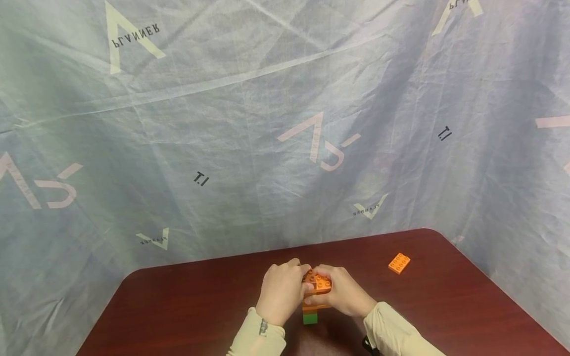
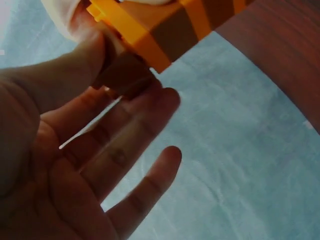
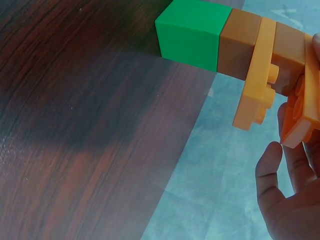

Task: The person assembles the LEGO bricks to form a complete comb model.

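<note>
Here, both hands' fingers (image 1: 307, 271) grip the block tower (image 1: 313, 296) top.

A dark reddish-brown wooden bench (image 1: 445, 316) with rounded corners and a glossy, grained top fills the lower part of the head view. Behind it and on both sides hangs a pale blue-grey, thin non-woven fabric backdrop (image 1: 249, 123), creased and folded, closing off the room beyond. It carries faint pale logo marks (image 1: 318, 141) and small dark lettering (image 1: 201, 179), some reversed or upside down. Soft, even light falls on the fabric, and a dull sheen lies on the bench top.
</note>
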`<state>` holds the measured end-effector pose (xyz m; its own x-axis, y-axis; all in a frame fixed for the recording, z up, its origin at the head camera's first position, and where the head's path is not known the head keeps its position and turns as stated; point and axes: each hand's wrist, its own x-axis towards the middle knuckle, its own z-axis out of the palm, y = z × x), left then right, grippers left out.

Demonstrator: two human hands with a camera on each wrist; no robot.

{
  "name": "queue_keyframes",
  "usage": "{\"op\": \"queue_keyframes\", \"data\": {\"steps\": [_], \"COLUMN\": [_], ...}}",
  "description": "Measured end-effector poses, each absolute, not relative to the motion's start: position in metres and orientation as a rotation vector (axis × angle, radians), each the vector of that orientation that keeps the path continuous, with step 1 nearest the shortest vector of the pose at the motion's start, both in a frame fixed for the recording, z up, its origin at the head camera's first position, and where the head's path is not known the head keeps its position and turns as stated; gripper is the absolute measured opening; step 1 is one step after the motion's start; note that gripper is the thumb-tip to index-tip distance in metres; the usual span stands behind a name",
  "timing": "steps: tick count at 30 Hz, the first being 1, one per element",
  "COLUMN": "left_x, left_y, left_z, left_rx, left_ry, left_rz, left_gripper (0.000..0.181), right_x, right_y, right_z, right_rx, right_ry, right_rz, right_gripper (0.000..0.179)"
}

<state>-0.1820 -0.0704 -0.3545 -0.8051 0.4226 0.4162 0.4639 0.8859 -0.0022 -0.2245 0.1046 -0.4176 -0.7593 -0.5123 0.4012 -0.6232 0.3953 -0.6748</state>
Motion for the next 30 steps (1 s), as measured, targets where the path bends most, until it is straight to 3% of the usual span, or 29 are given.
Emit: {"op": "queue_keyframes", "data": {"steps": [17, 30], "left_x": [-0.178, -0.191], "left_y": [-0.07, -0.087], "left_z": [-0.357, -0.38], "left_rx": [-0.622, -0.593], "left_ry": [-2.622, -2.722], "left_rz": [-0.201, -0.913], "left_gripper": [0.032, 0.039], "right_x": [-0.225, -0.225], "right_y": [0.103, 0.106], "right_z": [-0.413, -0.42], "right_rx": [1.039, 1.012], "right_ry": [-2.519, -2.507], "right_rz": [1.295, 1.261], "right_gripper": [0.03, 0.034]}}
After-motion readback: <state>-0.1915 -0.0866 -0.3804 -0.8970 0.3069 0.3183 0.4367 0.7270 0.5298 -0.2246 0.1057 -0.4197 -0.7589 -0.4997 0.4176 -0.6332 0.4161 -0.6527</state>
